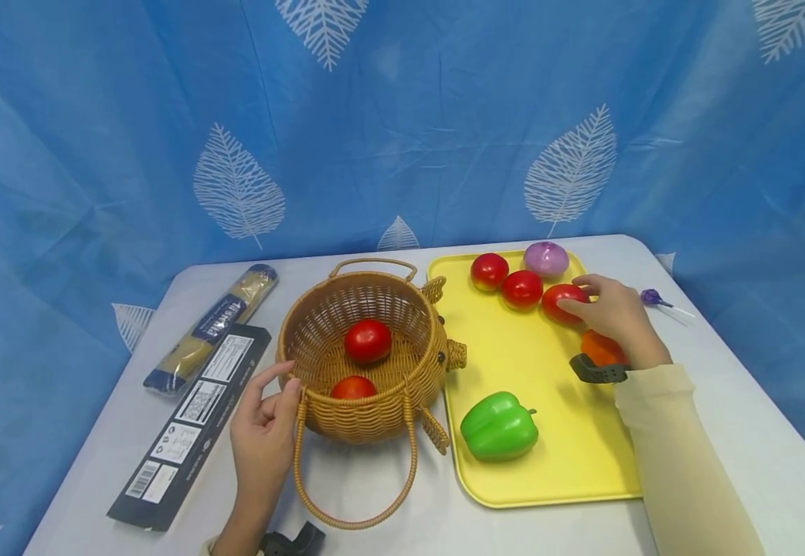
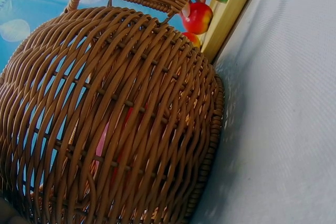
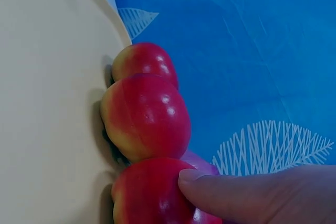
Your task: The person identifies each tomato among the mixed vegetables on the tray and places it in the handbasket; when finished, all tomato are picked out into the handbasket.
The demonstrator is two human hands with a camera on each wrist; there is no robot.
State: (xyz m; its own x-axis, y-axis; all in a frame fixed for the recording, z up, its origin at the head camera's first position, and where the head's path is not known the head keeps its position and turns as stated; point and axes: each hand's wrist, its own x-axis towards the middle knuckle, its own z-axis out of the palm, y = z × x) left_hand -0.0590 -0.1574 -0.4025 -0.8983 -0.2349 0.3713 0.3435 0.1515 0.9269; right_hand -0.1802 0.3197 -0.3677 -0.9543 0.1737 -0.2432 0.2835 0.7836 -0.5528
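A pig-shaped wicker basket (image 1: 375,421) stands left of the yellow tray (image 1: 534,479), with two red fruits (image 1: 368,340) inside. My left hand (image 1: 263,425) holds the basket's left rim with finger and thumb; the left wrist view shows only the woven side (image 2: 131,114) up close. On the tray's far right, my right hand (image 1: 614,313) grips a red apple (image 1: 561,303) with the thumb across its surface; the other fingers are hidden in the right wrist view. Two more red-and-yellow apples (image 3: 147,116) sit in a row beside it.
A purple onion-like vegetable (image 1: 546,259), an orange item (image 1: 602,349) under the right wrist and a green bell pepper (image 1: 500,426) lie on the tray. A lollipop (image 1: 660,301) is to its right. A dark box (image 1: 190,425) and a pasta packet (image 1: 215,328) lie left of the basket.
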